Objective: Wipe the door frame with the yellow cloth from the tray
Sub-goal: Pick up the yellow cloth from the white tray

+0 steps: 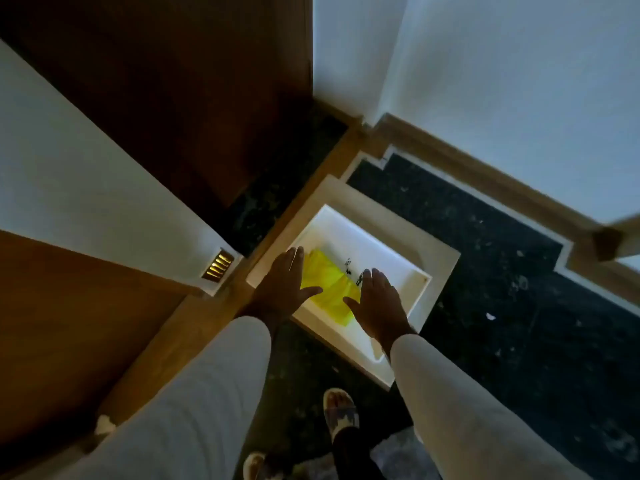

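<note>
A yellow cloth (327, 287) lies crumpled in a white tray (420, 292) on the dark floor. My left hand (284, 285) hovers over the cloth's left side, fingers spread and empty. Above the cloth's right side is my right hand (379, 301), also open with fingers apart. Whether either palm touches the cloth cannot be told. The wooden door frame (332, 157) runs diagonally just left of the tray, beside a dark wooden door (166, 81).
A white wall panel (86, 188) with a brass latch plate (218, 265) stands at left. Dark marble floor (502, 289) with a wooden skirting board (485, 181) stretches right. My slippered feet (341, 414) stand below the tray.
</note>
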Demonstrator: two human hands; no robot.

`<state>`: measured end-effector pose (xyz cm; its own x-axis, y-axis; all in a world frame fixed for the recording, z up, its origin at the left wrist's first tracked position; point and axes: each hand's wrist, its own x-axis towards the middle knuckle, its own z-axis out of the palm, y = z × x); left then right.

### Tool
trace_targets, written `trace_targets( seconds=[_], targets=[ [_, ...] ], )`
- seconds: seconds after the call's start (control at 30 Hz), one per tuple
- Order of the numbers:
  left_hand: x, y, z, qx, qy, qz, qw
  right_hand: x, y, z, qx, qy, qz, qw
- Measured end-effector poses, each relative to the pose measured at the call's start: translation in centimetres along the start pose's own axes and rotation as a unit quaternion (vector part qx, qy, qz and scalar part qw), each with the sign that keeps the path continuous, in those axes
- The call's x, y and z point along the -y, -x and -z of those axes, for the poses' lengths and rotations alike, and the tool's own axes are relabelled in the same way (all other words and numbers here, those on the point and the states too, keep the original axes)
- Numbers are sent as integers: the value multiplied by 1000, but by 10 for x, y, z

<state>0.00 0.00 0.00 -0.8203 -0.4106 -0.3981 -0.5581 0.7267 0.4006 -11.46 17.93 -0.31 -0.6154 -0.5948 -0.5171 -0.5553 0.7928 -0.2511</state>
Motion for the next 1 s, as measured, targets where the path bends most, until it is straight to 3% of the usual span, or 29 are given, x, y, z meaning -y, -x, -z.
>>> trace_targets(
  seconds=[0.2, 0.43, 0.57, 0.67, 0.87, 0.93, 1.0],
  targets=[
    [5, -45, -50, 49, 4, 92, 995, -9, -45, -46, 29, -97, -60, 993],
    [3, -72, -88, 23, 36, 171, 984, -22, -70, -74, -2, -182, -118, 976],
    [7, -83, -86, 8, 121, 248, 961, -24, -81, -70, 64, -204, -146, 966],
    [10, -79, -81, 18, 179, 249, 952, -22, -81, -62, 104, -230, -156, 955],
    [8, -49, -23, -35, 361, 215, 907, 3, -59, -21, 85, -404, -141, 900],
    [7, -37, 8, -35, 367, 185, 911, 16, -52, -3, 108, -435, -113, 887],
    [13, -20, 49, -47, 345, 161, 924, 40, -43, 24, 121, -417, -63, 899]
  ],
)
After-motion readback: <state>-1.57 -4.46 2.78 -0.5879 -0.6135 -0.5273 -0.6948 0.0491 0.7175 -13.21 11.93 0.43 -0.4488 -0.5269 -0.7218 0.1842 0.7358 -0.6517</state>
